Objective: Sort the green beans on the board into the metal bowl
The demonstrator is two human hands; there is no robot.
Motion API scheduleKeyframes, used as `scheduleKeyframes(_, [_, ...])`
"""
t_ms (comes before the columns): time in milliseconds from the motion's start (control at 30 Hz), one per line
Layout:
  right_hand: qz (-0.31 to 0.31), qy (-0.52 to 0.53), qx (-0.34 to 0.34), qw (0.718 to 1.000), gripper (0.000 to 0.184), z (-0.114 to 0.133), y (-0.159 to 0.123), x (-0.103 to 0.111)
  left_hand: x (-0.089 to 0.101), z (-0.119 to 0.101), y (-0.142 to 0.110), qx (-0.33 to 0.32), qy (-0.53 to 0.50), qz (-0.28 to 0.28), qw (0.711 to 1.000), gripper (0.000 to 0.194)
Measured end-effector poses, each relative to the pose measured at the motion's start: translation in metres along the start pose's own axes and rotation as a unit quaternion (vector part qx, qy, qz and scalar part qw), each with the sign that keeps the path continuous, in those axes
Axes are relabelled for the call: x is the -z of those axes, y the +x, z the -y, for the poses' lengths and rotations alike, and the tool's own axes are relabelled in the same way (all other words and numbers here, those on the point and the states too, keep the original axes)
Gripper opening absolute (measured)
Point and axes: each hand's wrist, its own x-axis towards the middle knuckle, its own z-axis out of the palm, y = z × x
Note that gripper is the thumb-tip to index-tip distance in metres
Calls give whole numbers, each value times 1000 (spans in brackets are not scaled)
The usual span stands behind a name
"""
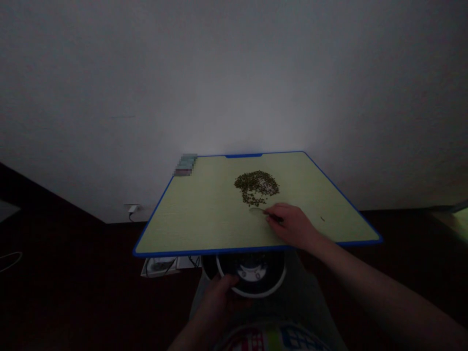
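Note:
My right hand [290, 222] is closed on the dark handle of a spoon [258, 210], low over the pale table top. Just beyond the spoon's tip spreads a loose heap of small brown-green grains [256, 185], thinner toward the near side; their exact kind is too small to tell. Below the table's near edge, over my lap, my left hand [219, 295] grips the left rim of a bowl [268, 294], dark inside with a pale rim. The table edge hides the bowl's far part, and something pale shows in its bottom.
The pale table top [197, 219] has a blue edge and stands against a white wall [234, 78]. A blurred-out item [186, 165] lies at its far left corner. A small dark bit [322, 219] lies at right. Beneath are a white box [161, 266] and cables; a plug [132, 209] is in the wall.

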Motion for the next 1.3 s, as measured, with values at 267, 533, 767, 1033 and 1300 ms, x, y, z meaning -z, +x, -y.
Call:
scheduleKeyframes(267, [-17, -69, -24, 997, 21, 6, 20, -17, -1, -1, -4, -5, -5, -1, 1000, 21])
scheduleKeyframes(533, [-12, -92, -79, 993, 22, -2, 18, -13, 0, -4, -5, 3, -6, 21, 1000, 22])
scheduleKeyframes(767, [-20, -104, -77, 991, 22, -2, 18, -13, 0, -2, -4, 10, -15, 16, 1000, 25])
scheduleKeyframes(1033, [-2, -86, -69, 994, 21, -6, 22, -12, 5, 2, 1, 16, -21, 14, 1000, 21])
scheduleKeyframes(1300, [-2, -59, -49, 997, 23, -8, 22, -13, 5, 3, 2, -2, -8, 13, 1000, 26])
